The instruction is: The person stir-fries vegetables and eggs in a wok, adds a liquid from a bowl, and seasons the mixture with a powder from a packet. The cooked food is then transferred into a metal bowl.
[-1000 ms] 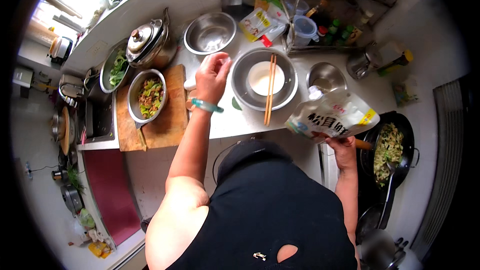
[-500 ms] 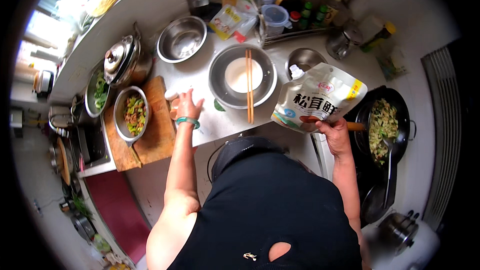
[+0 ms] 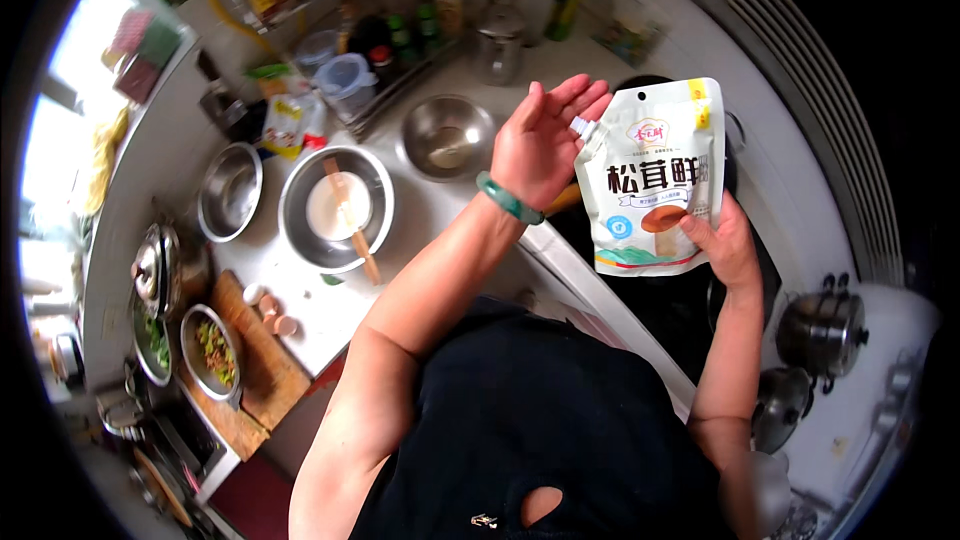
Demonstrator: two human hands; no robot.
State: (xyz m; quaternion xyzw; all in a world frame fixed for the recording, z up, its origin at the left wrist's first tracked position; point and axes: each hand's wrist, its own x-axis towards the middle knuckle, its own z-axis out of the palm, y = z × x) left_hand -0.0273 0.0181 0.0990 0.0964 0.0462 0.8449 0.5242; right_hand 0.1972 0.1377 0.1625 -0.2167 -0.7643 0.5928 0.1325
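At the right, my right hand (image 3: 733,242) grips the lower side of a white spouted pouch (image 3: 655,170) with a yellow corner strip and a mushroom picture. The pouch is tilted slightly, its white ridged spout (image 3: 584,127) pointing left. Right beside that spout is my left hand (image 3: 550,140), palm turned up, fingers stretched out and slightly curved. A green bangle (image 3: 508,199) circles the left wrist. I cannot tell whether a cap is on the spout. Behind the pouch, the wok is mostly hidden.
A steel bowl (image 3: 300,249) holds a white bowl with chopsticks across it. Other steel bowls (image 3: 445,175) (image 3: 230,225) stand nearby. Eggshells (image 3: 283,325) lie beside a cutting board (image 3: 255,405) bearing a bowl of chopped vegetables (image 3: 215,353). Pots (image 3: 822,332) stand at the right.
My left hand has moved from the eggshells, across to the right, up to the pouch's spout. The pouch is more upright. My view has turned toward the right.
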